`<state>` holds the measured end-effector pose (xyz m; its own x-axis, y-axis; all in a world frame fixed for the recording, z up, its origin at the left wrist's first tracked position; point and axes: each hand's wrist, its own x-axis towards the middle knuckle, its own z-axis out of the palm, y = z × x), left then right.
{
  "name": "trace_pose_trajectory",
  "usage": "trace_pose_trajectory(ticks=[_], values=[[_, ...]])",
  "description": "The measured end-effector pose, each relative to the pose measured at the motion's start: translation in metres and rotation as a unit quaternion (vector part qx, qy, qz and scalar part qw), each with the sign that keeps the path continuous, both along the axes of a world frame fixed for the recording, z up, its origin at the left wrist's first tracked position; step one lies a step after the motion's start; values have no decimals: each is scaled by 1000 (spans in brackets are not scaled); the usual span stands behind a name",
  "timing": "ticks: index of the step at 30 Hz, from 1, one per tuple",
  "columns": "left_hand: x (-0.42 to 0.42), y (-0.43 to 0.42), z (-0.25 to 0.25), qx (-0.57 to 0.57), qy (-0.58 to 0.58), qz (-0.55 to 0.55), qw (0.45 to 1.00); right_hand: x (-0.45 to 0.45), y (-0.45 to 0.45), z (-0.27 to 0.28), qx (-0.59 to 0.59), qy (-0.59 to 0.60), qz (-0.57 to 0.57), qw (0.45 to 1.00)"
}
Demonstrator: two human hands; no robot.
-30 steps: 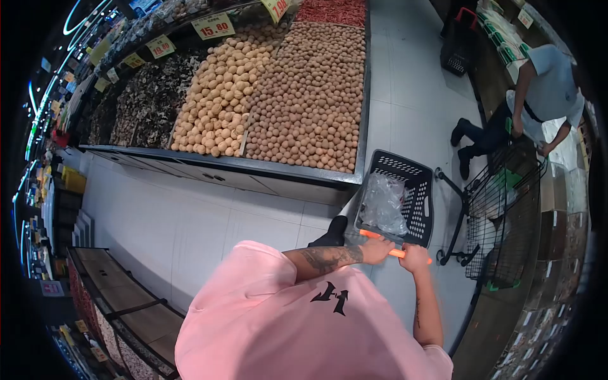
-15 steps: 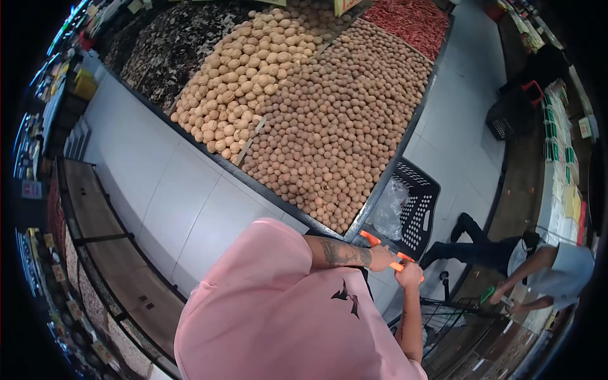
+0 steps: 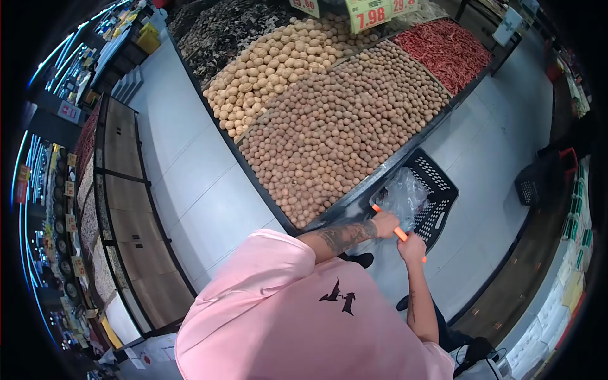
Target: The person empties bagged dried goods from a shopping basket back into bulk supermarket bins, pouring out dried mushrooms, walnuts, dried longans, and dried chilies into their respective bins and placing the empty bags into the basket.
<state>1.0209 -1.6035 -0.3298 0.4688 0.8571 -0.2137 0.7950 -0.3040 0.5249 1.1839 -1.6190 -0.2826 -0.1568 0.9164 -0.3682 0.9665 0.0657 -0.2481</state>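
My left hand (image 3: pixel 385 224) is wrapped round the upper part of an orange handle (image 3: pixel 400 234). On the lower part of that handle, my right hand (image 3: pixel 413 246) is closed too. Just beyond both hands is a black perforated basket (image 3: pixel 437 190) with a crumpled clear plastic bag (image 3: pixel 405 193) inside. The basket stands beside the edge of a display of small round brown dried fruits (image 3: pixel 342 114). Larger pale, nut-like round goods (image 3: pixel 272 62) are heaped next to them.
Red dried goods (image 3: pixel 446 54) and price signs (image 3: pixel 370 16) are at the back of the display. A wooden-fronted counter (image 3: pixel 136 221) runs along the left. At the right are another dark basket (image 3: pixel 532 183) and shelves. Part of a person (image 3: pixel 478 354) shows at the lower right.
The view has turned, so the display's corner and the red goods show more fully. The nearby person has shifted to the lower edge, and the cart is no longer seen. Both hands stay on the handle.
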Motion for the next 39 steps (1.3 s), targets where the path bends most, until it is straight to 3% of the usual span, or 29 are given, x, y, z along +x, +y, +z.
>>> trace_pose_trajectory(ticks=[3, 5, 8, 11, 25, 29, 31, 36, 39], values=[[13, 25, -8, 0, 61, 15, 998, 22, 20, -1, -5, 75, 44, 996], [16, 41, 8, -12, 42, 30, 999, 37, 33, -2, 21, 102, 49, 993], [24, 64, 15, -44, 61, 53, 996, 66, 49, 6, -30, 59, 5, 998], [34, 83, 26, -60, 85, 53, 993, 88, 58, -14, 0, 115, 7, 993], [56, 252, 0, -30, -5, -60, 998, 111, 195, -30, 45, 94, -37, 994], [57, 295, -5, -88, 12, -124, 988, 110, 226, -27, 54, 52, -59, 995], [59, 316, -2, -96, 17, -215, 972, 112, 236, -30, 42, 21, -64, 997], [54, 367, 32, -109, 0, -221, 969, 129, 267, -39, 66, 46, -22, 996], [43, 385, 16, -96, -45, -183, 977, 139, 288, -42, 74, 61, -11, 995]])
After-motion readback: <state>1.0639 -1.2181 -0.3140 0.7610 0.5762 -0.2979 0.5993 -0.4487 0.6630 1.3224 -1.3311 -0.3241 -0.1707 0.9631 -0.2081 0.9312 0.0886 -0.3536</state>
